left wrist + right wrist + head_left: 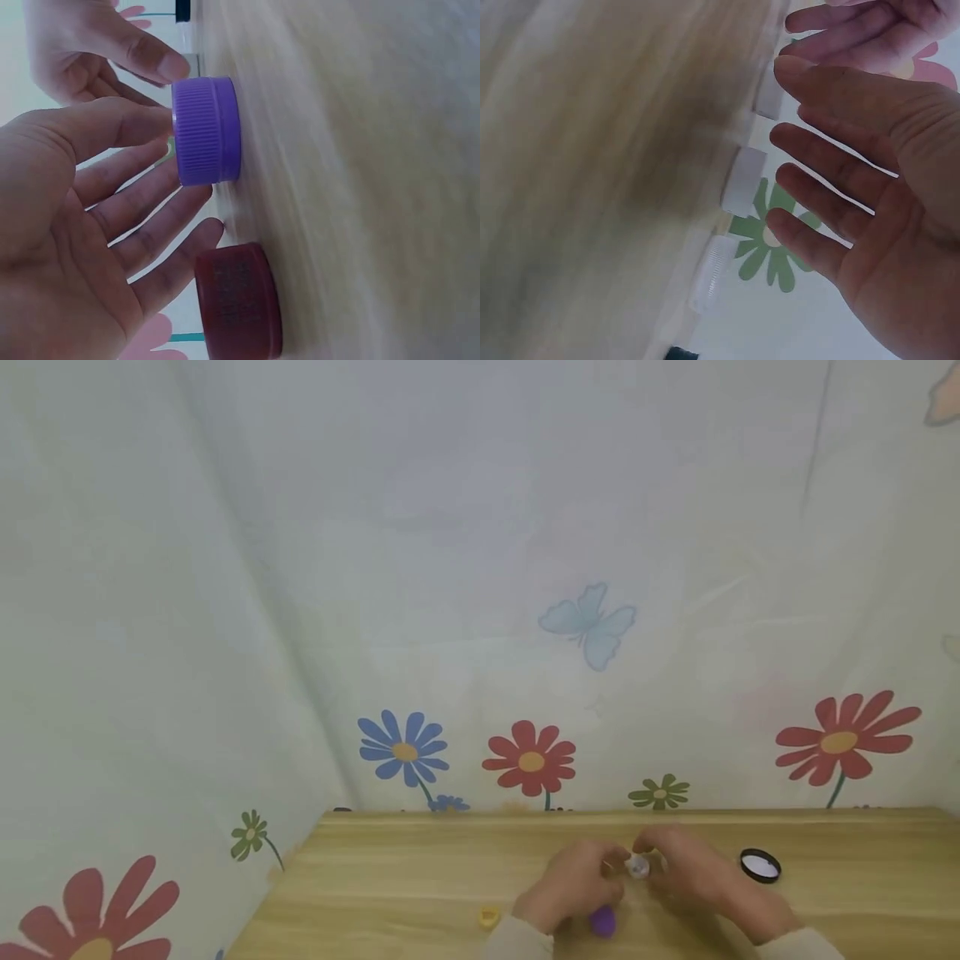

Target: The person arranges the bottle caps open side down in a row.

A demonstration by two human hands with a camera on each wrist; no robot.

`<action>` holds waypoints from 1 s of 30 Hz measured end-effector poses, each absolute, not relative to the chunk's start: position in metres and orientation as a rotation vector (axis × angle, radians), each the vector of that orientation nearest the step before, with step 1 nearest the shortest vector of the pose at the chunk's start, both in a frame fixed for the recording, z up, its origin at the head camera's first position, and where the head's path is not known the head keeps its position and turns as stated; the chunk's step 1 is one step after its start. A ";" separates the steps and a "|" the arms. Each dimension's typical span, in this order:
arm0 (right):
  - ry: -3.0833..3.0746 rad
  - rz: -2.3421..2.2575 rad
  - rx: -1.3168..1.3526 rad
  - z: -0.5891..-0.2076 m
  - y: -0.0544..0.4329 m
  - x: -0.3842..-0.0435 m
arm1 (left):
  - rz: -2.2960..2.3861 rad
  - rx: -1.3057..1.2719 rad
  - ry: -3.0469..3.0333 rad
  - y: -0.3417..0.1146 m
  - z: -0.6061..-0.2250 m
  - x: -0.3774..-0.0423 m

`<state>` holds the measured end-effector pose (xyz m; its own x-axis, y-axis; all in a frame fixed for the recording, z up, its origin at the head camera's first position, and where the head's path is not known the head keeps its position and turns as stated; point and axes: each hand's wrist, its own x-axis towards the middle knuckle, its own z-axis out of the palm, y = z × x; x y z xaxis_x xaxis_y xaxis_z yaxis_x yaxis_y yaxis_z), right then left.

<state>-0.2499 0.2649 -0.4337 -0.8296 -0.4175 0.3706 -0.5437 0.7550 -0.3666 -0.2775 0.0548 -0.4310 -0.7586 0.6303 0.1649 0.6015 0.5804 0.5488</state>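
Observation:
In the head view a small whitish cap sits between my left hand and my right hand, close to the fingertips of both. Whether either touches it I cannot tell. A purple bottle cap stands on the table in front of my left thumb, hiding its tip. Beside the left little finger is a dark red cap. The left fingers are extended and loosely spread. My right fingers also spread loosely, beyond white caps on the table; the right index finger is mostly hidden.
A yellow ring-shaped cap lies left of the hands. On the right is a black-rimmed lid with a white inside. The wooden table ends at a flower-printed curtain.

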 end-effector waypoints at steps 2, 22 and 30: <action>-2.693 0.714 0.748 -0.438 0.263 -0.249 | 0.922 1.068 2.746 0.053 -0.431 -0.276; -2.738 0.931 0.762 -0.432 0.261 -0.245 | 1.076 1.029 2.767 0.048 -0.435 -0.278; -2.697 1.124 0.811 -0.423 0.264 -0.237 | 1.158 0.997 2.751 0.043 -0.428 -0.274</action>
<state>-0.2367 0.2635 -0.4226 -0.8515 -0.4337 0.2948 -0.5146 0.5833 -0.6285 -0.2740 0.0430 -0.4278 -0.7992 0.5520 0.2378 0.5560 0.5286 0.6414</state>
